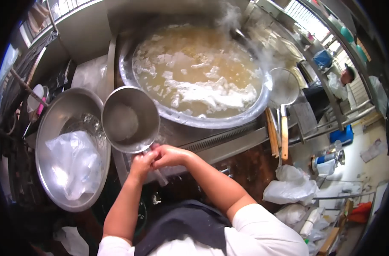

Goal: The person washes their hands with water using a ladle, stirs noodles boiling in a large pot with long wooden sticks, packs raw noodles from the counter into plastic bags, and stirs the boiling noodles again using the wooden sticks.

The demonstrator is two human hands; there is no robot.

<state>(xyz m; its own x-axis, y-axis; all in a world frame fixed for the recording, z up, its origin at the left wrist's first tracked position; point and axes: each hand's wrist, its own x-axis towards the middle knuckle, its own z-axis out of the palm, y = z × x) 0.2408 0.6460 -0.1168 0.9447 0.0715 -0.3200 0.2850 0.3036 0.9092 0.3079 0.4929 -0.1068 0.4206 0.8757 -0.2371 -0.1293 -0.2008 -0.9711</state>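
A deep metal saucepan (pixel 125 120) is held out in front of me, its mouth facing up toward the camera and its round bottom showing inside. My left hand (pixel 142 164) and my right hand (pixel 169 156) are both closed on its handle, close together. Beyond the saucepan, a very large metal cauldron (pixel 222 124) holds cloudy yellowish liquid with white foam (pixel 207 94) on top. Left of the saucepan stands a wide metal basin (pixel 44 147) with a clear plastic bag (pixel 77 164) and some water in it. The saucepan's rim overlaps the edges of both vessels in view.
A round strainer (pixel 284 85) with a wooden handle (pixel 284 138) rests right of the cauldron. Steam (pixel 230 19) rises at the back. White plastic bags (pixel 290 185) lie at the right. Another person (pixel 318 96) is behind the metal rack at the far right.
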